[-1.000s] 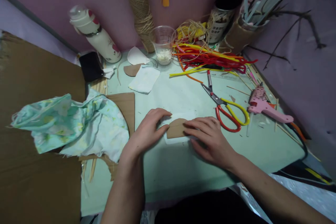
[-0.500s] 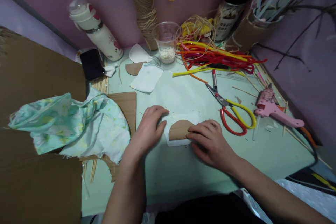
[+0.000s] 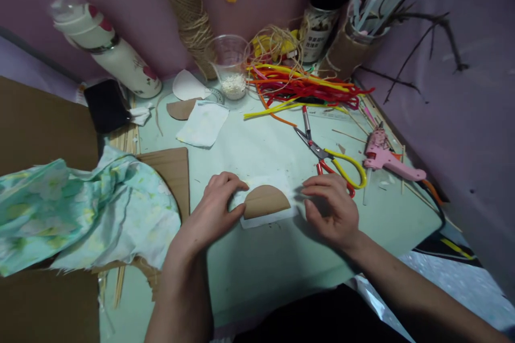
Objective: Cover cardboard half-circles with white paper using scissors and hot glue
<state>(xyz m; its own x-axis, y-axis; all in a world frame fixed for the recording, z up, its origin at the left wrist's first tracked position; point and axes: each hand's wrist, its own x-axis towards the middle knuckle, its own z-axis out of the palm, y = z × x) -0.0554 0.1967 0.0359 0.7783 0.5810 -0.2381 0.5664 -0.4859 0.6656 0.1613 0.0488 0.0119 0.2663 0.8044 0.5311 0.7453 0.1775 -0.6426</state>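
Observation:
A brown cardboard half-circle (image 3: 267, 202) lies flat on a small pale piece of cloth (image 3: 257, 221), its straight edge towards me. My left hand (image 3: 217, 201) rests at the left edge of the cloth, fingers apart, the thumb beside the cardboard's left corner. Just right of the cloth, my right hand (image 3: 332, 206) hovers with curled fingers and thumb apart, nothing between them. Beyond that hand lie scissors (image 3: 341, 166) with one red and one yellow handle, partly hidden by it.
Floral cloth (image 3: 120, 209) covers a cardboard sheet (image 3: 177, 166) at left. Behind stand a white bottle (image 3: 120, 61), a twine spool (image 3: 189, 21) and a plastic cup (image 3: 231, 64) of beads. Coloured pipe cleaners (image 3: 306, 86) and a pink glue gun (image 3: 386, 158) lie to the right.
My right hand has let go of the cardboard half-circle and moved off to the right. The left hand stays beside the cloth. The view has turned slightly to the right.

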